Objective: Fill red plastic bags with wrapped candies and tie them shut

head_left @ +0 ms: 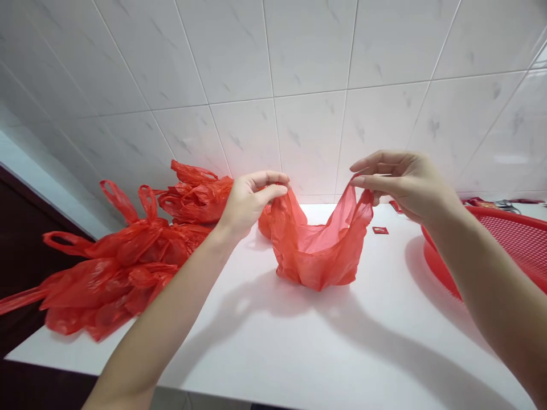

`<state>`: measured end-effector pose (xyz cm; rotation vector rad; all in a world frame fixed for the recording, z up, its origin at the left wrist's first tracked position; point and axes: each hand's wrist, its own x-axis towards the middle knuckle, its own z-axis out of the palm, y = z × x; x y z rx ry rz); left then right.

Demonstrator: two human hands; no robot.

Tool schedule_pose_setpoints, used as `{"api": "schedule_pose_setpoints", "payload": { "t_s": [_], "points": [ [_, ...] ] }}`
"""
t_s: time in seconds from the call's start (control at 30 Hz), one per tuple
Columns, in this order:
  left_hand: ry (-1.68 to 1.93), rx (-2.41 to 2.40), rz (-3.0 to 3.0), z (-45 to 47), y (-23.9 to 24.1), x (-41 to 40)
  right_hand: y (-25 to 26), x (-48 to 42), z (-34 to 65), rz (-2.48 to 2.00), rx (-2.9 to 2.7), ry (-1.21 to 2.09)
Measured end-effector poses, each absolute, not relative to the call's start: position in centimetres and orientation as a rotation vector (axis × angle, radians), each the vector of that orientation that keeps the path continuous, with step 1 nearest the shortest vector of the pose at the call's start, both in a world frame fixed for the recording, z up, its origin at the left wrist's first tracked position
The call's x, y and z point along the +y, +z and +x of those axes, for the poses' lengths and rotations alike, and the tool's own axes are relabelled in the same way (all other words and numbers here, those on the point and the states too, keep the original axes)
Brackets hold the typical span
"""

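The left hand [248, 202] and right hand [399, 181] each pinch an upper side of the bag [318, 265], which hangs left of the basket [508, 228]. The step seems to be opening it; the next move likely calls for both sides held evenly apart.

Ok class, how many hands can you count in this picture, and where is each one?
2. The left hand pinches one side of the red bag; the right hand pinches the other side. No other hands show.
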<state>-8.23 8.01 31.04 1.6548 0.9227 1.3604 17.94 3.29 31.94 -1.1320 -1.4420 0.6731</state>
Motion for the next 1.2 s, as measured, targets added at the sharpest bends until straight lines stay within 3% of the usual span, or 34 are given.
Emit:
{"api": "schedule_pose_setpoints", "payload": {
  "t_s": [0.27, 0.63, 0.8, 0.97, 1.2],
  "points": [
    [1.171, 0.804, 1.917, -5.0, 31.1, 6.4, 32.4, 3.2, 14.1, -0.928, -1.706, 0.700],
    [1.371, 0.739, 1.818, -3.6, 30.7, 7.4, 29.6, 3.2, 14.5, -0.853, -1.669, 0.467],
    [1.404, 0.696, 1.778, -3.4, 30.4, 7.5, 24.8, 4.1, 14.5, -0.965, -1.703, 0.785],
    [1.456, 0.760, 1.799, -4.8, 30.1, 8.1, 22.3, 4.2, 14.9, -0.877, -1.208, 1.186],
    [1.690, 0.883, 1.677, -8.5, 27.7, 10.6, 19.7, 4.5, 17.2, -0.864, -0.867, 1.279]
  ]
}}
